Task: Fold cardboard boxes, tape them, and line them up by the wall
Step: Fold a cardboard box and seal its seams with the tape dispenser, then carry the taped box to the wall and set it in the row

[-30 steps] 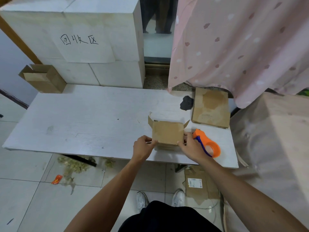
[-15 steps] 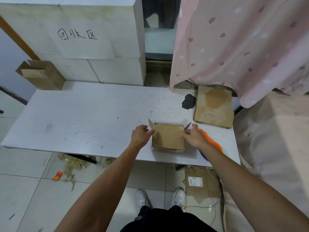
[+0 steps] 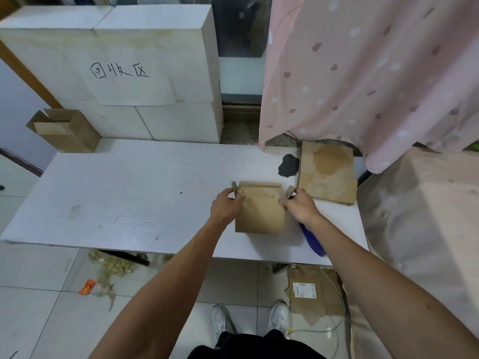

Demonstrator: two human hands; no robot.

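Observation:
A small brown cardboard box [image 3: 260,211] stands on the white table [image 3: 134,193], right of centre, with its near flap folded over the top. My left hand [image 3: 226,206] pinches the small flap at the box's left end. My right hand [image 3: 300,206] pinches the flap at its right end. A tape dispenser with a blue handle [image 3: 312,240] lies under my right forearm, mostly hidden. A stack of flat cardboard blanks [image 3: 328,172] lies at the table's far right. One folded box [image 3: 64,130] stands at the far left by the white blocks.
Large white foam blocks [image 3: 145,60] with a handwritten paper line the back of the table. A pink curtain [image 3: 363,73] hangs at the right. A dark scrap [image 3: 288,165] lies beside the blanks. Cardboard [image 3: 313,291], a cable and litter lie on the tiled floor.
Both hands moved from the box's near edge up to its two end flaps. The near flap now lies over the top. My right forearm now covers the orange tape dispenser.

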